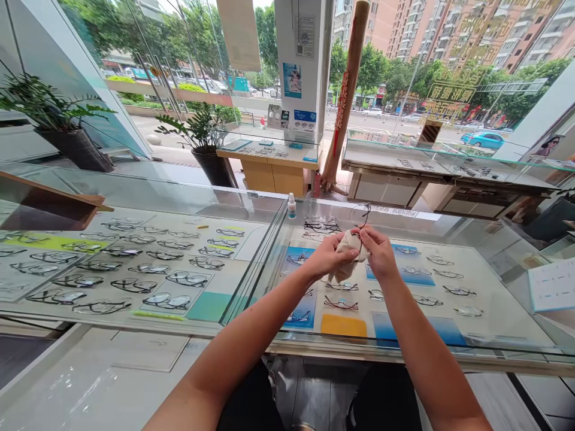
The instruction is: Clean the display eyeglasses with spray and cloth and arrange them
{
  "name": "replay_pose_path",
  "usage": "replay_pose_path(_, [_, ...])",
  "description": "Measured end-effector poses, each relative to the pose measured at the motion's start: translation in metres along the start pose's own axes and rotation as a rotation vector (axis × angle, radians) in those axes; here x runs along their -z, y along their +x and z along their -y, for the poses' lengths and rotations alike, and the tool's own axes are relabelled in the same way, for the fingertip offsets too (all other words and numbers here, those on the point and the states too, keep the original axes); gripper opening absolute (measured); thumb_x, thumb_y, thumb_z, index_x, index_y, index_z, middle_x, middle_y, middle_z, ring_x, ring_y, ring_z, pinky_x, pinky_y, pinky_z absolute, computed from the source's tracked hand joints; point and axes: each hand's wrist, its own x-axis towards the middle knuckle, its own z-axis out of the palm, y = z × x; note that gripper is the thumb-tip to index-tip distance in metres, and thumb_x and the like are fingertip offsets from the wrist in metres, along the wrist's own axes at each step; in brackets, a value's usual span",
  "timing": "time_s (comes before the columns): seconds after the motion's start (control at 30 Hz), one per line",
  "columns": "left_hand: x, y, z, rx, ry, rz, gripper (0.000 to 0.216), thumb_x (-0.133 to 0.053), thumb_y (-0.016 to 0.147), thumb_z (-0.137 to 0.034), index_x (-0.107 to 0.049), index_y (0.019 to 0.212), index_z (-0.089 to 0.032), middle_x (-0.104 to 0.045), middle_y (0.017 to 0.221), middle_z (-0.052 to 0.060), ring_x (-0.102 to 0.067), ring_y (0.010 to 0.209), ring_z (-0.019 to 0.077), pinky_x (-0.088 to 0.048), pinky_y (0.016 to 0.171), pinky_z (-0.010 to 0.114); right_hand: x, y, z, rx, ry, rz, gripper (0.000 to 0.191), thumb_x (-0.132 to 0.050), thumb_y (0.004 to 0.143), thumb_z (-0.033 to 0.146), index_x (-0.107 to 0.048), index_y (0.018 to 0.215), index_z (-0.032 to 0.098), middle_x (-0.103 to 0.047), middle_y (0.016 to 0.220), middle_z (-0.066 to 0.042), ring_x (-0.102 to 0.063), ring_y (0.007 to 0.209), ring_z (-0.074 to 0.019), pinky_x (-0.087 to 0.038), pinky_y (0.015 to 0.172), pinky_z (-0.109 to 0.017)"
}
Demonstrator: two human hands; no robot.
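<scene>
Above the glass display counter [467, 248], my left hand [329, 257] is closed on a beige cloth [344, 269], bunched and hanging below the fingers. My right hand [378, 250] grips a thin dark-framed pair of glasses [369, 214] at its edge. One round lens sticks up past my fingertips, while the rest of the frame is partly hidden by the cloth and fingers. Cloth and glasses touch between the two hands. Just beyond my left hand, several folded glasses [321, 226] lie near the counter's far side.
A small white bottle [291, 207] stands on the counter to the left of my hands. Rows of glasses [135, 284] lie under the glass on the left. A wooden tray-like piece [49, 200] rests at far left. A white card [551, 284] stands at far right.
</scene>
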Motion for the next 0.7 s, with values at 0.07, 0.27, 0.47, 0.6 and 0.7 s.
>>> replay_pose_path(0.07, [0.000, 0.000, 0.001, -0.007, 0.014, 0.017, 0.085, -0.098, 0.071, -0.055, -0.069, 0.139, -0.014, -0.072, 0.095, 0.007, -0.063, 0.079, 0.0168, -0.047, 0.074, 0.027, 0.001, 0.001, -0.001, -0.011, 0.005, -0.005, 0.031, -0.083, 0.088, 0.059, -0.085, 0.093, 0.028, -0.064, 0.099, -0.004, -0.056, 0.089, -0.0219, -0.048, 0.081, -0.036])
replay_pose_path(0.27, [-0.002, 0.007, 0.011, -0.165, 0.159, -0.092, 0.071, -0.080, 0.087, -0.069, -0.075, 0.131, -0.014, -0.070, 0.092, 0.005, -0.058, 0.078, 0.0160, -0.046, 0.075, 0.028, -0.004, -0.001, -0.002, 0.011, -0.009, 0.022, 0.031, -0.081, 0.090, 0.058, -0.084, 0.090, 0.027, -0.065, 0.092, -0.004, -0.056, 0.088, -0.0216, -0.048, 0.085, -0.037])
replay_pose_path(0.47, [0.005, 0.011, 0.012, -0.160, 0.206, -0.133, 0.065, -0.071, 0.090, -0.077, -0.077, 0.105, -0.014, -0.069, 0.087, 0.005, -0.058, 0.080, 0.0181, -0.045, 0.076, 0.029, -0.004, -0.001, -0.003, -0.030, -0.008, 0.003, 0.033, -0.081, 0.089, 0.059, -0.083, 0.089, 0.026, -0.070, 0.094, -0.004, -0.058, 0.085, -0.0209, -0.050, 0.082, -0.037])
replay_pose_path(0.6, [0.012, 0.006, 0.000, -0.057, 0.115, 0.028, 0.060, -0.081, 0.084, -0.073, -0.069, 0.088, -0.014, -0.063, 0.080, 0.003, -0.054, 0.073, 0.0152, -0.044, 0.072, 0.028, 0.001, 0.000, -0.001, -0.118, 0.057, -0.030, 0.034, -0.083, 0.087, 0.061, -0.083, 0.093, 0.027, -0.075, 0.096, -0.004, -0.062, 0.082, -0.0217, -0.050, 0.076, -0.036])
replay_pose_path(0.7, [0.011, 0.002, -0.006, -0.022, 0.046, 0.135, 0.054, -0.091, 0.079, -0.062, -0.071, 0.096, -0.014, -0.066, 0.087, 0.004, -0.057, 0.077, 0.0157, -0.045, 0.074, 0.028, 0.003, 0.000, -0.001, -0.129, 0.077, -0.066, 0.035, -0.085, 0.086, 0.061, -0.082, 0.092, 0.027, -0.075, 0.092, -0.003, -0.061, 0.081, -0.0216, -0.049, 0.074, -0.036])
